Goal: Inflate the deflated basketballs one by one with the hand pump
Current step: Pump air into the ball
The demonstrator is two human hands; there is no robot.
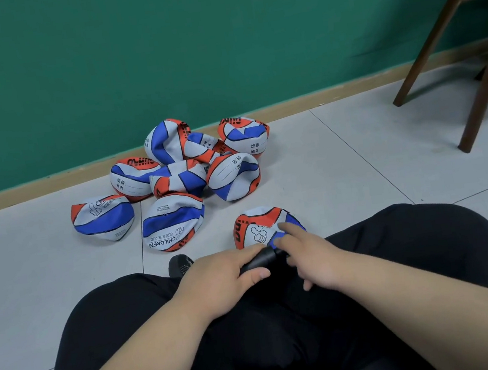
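Observation:
I sit on the floor with a black hand pump point(262, 260) between my knees. My left hand point(217, 278) grips the pump's barrel, thumb over it. My right hand point(311, 256) is at the pump's far end, its fingers curled there, the forefinger stretched out over a deflated red, white and blue ball point(257, 226) that lies just beyond the pump. Whether those fingers hold the pump's end or the ball I cannot tell. A heap of several more deflated balls point(179, 177) of the same colours lies further off by the wall.
Grey floor tiles point(341, 156) run to a green wall with a tan skirting board point(318, 97). Brown wooden chair legs point(478, 85) stand at the right. My black shoe point(180, 264) shows left of my left hand.

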